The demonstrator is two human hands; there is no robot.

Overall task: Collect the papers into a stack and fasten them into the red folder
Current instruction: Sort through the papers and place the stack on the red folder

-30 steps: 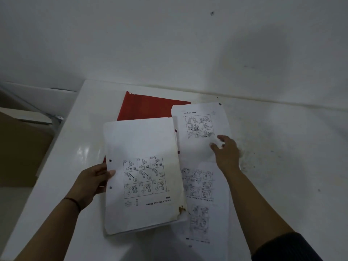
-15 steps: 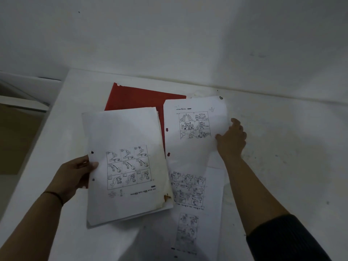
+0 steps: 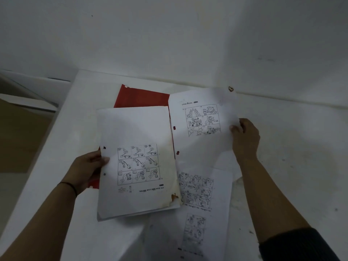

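My left hand [image 3: 87,169] grips the left edge of a stack of punched papers [image 3: 137,161], its top sheet printed with cartoon panels and stained at the lower right corner. Behind and under the stack lies the red folder [image 3: 140,97], mostly covered. My right hand [image 3: 243,136] pinches the right edge of a single sheet [image 3: 201,129] that lies to the right of the stack and partly over the folder. Another printed sheet [image 3: 199,210] lies flat on the table nearer to me, its top edge under the single sheet.
Everything rests on a white table [image 3: 291,166] pushed against a white wall. A small dark metal fastener [image 3: 230,89] lies near the wall behind the single sheet. The table's left edge drops to a brown floor area [image 3: 22,140].
My right hand moved from the sheet's face to its right edge and took hold of it. The stack in my left hand stayed in the hand while the view shifted.
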